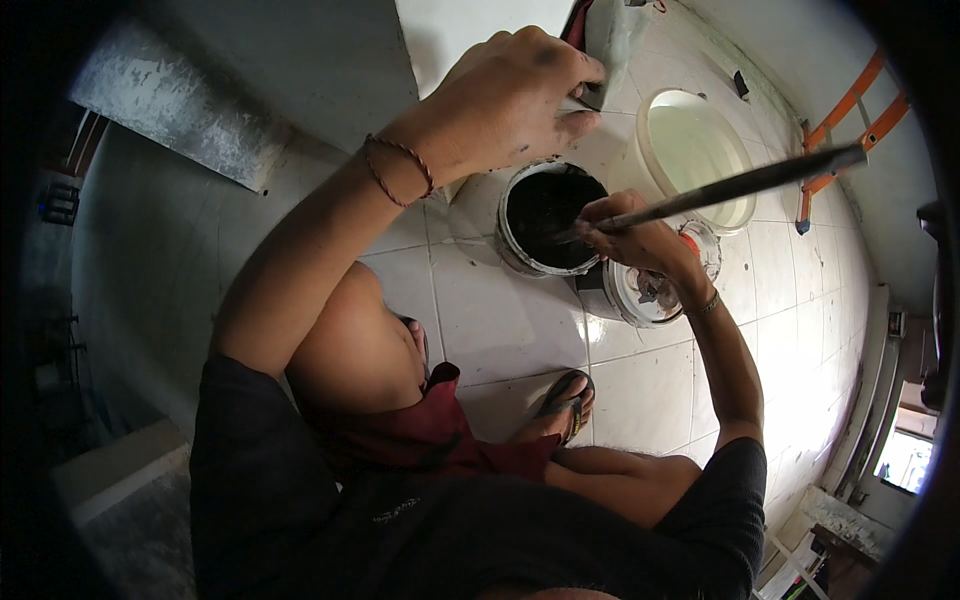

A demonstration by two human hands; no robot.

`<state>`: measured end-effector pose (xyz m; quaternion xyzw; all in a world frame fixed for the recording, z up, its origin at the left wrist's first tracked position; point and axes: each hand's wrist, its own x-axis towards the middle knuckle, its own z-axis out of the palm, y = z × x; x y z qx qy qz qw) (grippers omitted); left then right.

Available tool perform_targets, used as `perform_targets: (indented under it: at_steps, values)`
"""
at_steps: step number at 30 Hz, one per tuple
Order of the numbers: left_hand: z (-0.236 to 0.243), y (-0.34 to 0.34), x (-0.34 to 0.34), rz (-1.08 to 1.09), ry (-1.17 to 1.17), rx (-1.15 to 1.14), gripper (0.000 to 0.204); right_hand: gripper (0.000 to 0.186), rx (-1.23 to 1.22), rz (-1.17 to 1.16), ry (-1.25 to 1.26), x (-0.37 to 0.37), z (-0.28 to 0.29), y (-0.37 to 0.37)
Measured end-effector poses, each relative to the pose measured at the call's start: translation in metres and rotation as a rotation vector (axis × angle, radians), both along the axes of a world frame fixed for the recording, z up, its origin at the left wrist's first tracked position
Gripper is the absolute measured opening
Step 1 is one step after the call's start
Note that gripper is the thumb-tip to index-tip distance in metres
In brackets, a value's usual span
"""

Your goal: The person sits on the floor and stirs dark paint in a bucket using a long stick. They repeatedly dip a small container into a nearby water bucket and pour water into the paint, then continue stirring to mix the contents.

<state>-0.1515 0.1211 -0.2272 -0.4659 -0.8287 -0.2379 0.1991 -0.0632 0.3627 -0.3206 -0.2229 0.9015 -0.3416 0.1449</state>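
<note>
My left hand [520, 95], raised above the floor, is closed with thumb and fingers on the edge of a greyish bag-like thing [612, 45]; a dark red part shows behind it, and its exact kind is unclear. Below that hand stands a bucket [510, 245] with a smeared white rim and very dark contents [548, 212]. My right hand [632, 240] grips a long dark stick [750, 185] at the bucket's right side. The stick's low end points into the bucket, and its other end sticks out to the upper right. Dark smudges mark my left fingers.
Close by the bucket stands a lidded pail [640, 308] with a stained top. A large pale tub [650, 150] with light liquid is behind it. An orange ladder [845, 115] leans at the right wall. My sandalled foot [570, 405] rests on white floor tiles [640, 375].
</note>
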Motion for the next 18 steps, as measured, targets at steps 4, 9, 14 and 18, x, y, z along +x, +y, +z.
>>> perform_targets:
  at_steps: [4,9,14,18]
  values:
    - [-0.003,0.0,-0.001,0.006,0.047,0.013,0.042,0.023,-0.11,-0.158,-0.158,0.0,-0.008,-0.002]
    - [-0.008,0.007,0.001,-0.025,0.09,0.057,0.039,0.026,0.201,-0.142,0.509,-0.004,-0.014,0.003]
    - [-0.008,0.003,-0.002,-0.008,0.071,0.036,0.039,0.017,0.064,-0.05,-0.01,0.0,0.003,0.005]
    - [-0.007,0.001,-0.003,-0.023,0.081,0.053,0.04,0.018,-0.007,-0.082,-0.11,0.001,0.006,0.002]
